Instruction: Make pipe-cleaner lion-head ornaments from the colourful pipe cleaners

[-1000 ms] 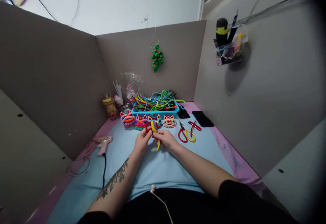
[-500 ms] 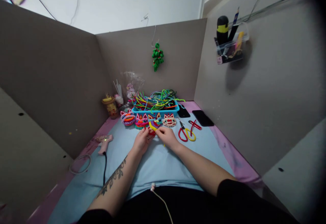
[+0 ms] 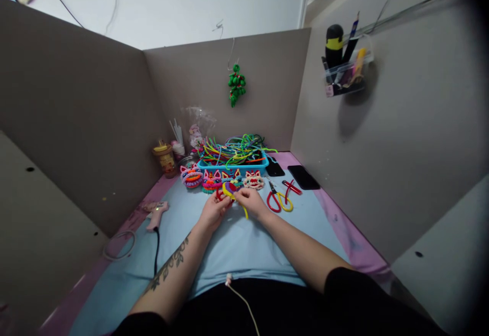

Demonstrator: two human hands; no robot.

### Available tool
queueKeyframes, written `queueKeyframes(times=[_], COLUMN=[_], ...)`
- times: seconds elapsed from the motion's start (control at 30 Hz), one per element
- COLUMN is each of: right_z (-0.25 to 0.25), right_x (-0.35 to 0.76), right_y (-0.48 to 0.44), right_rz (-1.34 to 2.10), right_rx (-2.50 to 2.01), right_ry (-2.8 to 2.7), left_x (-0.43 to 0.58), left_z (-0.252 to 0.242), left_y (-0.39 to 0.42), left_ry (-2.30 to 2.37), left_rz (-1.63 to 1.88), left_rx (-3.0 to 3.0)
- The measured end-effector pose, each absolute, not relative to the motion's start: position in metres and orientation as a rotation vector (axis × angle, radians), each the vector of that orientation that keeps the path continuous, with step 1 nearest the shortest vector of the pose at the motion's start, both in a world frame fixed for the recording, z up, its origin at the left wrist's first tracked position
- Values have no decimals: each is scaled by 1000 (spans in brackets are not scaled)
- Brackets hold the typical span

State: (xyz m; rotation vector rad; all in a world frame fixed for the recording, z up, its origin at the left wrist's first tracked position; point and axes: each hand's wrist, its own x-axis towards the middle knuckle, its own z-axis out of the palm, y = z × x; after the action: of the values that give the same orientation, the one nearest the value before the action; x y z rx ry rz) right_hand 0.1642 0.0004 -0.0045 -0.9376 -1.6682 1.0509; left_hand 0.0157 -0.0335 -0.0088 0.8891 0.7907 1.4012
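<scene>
Over the light blue mat (image 3: 237,249) my left hand (image 3: 212,211) and my right hand (image 3: 250,202) meet, both pinched on a small pipe-cleaner piece (image 3: 228,191) of red, purple and yellow. A yellow pipe-cleaner end (image 3: 244,210) hangs down from it below my right fingers. Just beyond the hands lies a row of finished pipe-cleaner faces (image 3: 214,179) with pointed ears.
A blue tray (image 3: 232,166) heaped with coloured pipe cleaners stands at the back. Red-and-yellow scissors (image 3: 278,201), a second red tool (image 3: 292,187) and two dark phones (image 3: 303,177) lie to the right. A pink glue gun (image 3: 156,212) lies left, its cord trailing. Grey partitions enclose the desk; a green ornament (image 3: 236,85) hangs behind.
The hands have shifted slightly farther from me, turning the piece. The yellow end, nearly hidden half a second ago, hangs below my right hand again.
</scene>
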Motion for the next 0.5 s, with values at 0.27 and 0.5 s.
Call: queueKeyframes(times=[0.27,0.5], right_z=[1,-5], right_x=[170,165], right_y=[0,0], right_rz=[1342,1394], right_rx=[-716,-732], right_ry=[-1496,-1417], left_x=[22,22], left_z=[-6,-8], left_y=[-40,-39], left_ry=[790,876], left_rz=[1346,1446], left_rx=[1051,1127])
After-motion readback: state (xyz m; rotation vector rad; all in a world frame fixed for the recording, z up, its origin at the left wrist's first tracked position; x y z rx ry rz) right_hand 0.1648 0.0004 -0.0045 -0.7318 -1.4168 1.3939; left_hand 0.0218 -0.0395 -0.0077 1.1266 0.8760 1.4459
